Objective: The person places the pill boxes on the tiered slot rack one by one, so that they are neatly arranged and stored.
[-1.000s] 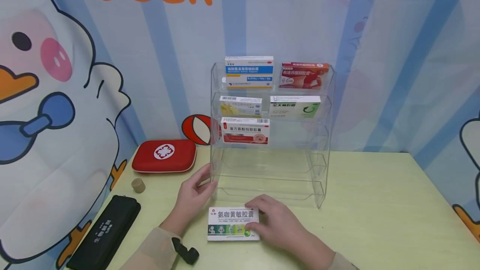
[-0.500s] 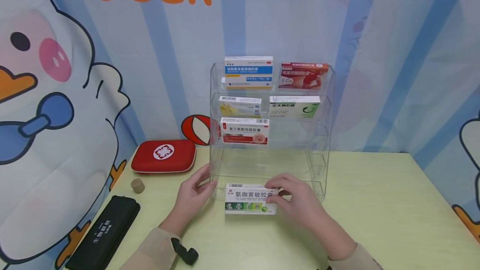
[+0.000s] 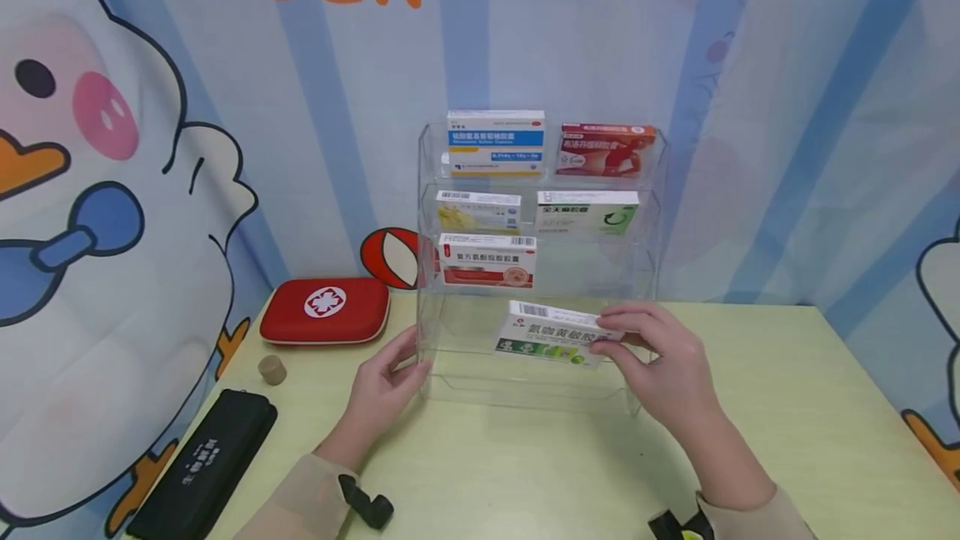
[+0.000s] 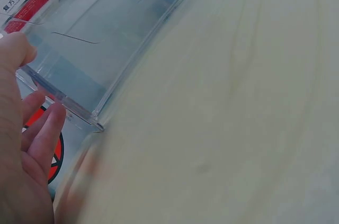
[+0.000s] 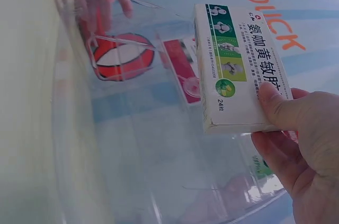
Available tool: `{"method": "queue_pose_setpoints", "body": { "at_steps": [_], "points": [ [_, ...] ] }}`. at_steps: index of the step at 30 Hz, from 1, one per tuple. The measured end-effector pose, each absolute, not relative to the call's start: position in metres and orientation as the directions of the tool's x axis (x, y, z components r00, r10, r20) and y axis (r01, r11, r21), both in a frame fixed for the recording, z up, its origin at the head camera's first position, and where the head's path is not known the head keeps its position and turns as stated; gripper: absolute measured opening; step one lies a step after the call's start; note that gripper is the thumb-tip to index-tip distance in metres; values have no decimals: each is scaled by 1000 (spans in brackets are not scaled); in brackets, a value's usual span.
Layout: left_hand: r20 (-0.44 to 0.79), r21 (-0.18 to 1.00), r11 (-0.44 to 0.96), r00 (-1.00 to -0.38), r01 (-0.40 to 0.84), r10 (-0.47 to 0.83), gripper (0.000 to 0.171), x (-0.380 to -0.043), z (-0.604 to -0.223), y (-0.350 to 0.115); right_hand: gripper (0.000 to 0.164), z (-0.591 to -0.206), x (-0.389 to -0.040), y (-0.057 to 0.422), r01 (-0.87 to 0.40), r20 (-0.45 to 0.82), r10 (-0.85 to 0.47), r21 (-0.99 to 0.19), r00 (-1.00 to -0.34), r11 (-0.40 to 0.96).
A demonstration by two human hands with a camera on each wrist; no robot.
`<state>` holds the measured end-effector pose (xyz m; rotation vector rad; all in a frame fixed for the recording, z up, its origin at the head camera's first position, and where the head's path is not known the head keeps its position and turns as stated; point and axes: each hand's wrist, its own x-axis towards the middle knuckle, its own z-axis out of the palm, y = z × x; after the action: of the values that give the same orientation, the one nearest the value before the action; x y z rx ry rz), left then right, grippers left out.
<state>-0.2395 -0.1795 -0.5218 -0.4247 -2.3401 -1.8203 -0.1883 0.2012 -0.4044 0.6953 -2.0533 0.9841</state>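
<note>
My right hand (image 3: 663, 357) pinches one end of a white and green medicine box (image 3: 551, 334), thumb on its printed front. The box is tilted and raised in front of the lower tiers of a clear acrylic display rack (image 3: 525, 390). In the right wrist view the fingers go behind the box (image 5: 233, 70) and are partly hidden. My left hand (image 3: 382, 382) holds the rack's left side near the bottom. In the left wrist view the thumb of that hand (image 4: 26, 134) lies on one side of the clear panel and the fingers on the other.
Upper tiers hold a blue-and-white box (image 3: 496, 144), a red box (image 3: 606, 150), a yellow-and-white box (image 3: 478, 212), a green-and-white box (image 3: 587, 213) and a red-and-white box (image 3: 487, 261). Left lie a red case (image 3: 325, 311), a small cork-coloured cylinder (image 3: 272, 370) and a black pouch (image 3: 202, 465).
The right hand has lifted the white and green medicine box off the table and carried it up and right to the rack, tilting it. The left hand has stayed at the rack's side.
</note>
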Motion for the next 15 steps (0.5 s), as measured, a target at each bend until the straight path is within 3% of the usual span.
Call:
{"method": "queue_pose_setpoints", "body": {
  "at_steps": [15],
  "points": [
    [277, 929, 215, -952, 300, 133, 62, -239, -521, -179, 30, -350, -208, 231, -690, 850, 7, -432, -527, 581]
  ]
}}
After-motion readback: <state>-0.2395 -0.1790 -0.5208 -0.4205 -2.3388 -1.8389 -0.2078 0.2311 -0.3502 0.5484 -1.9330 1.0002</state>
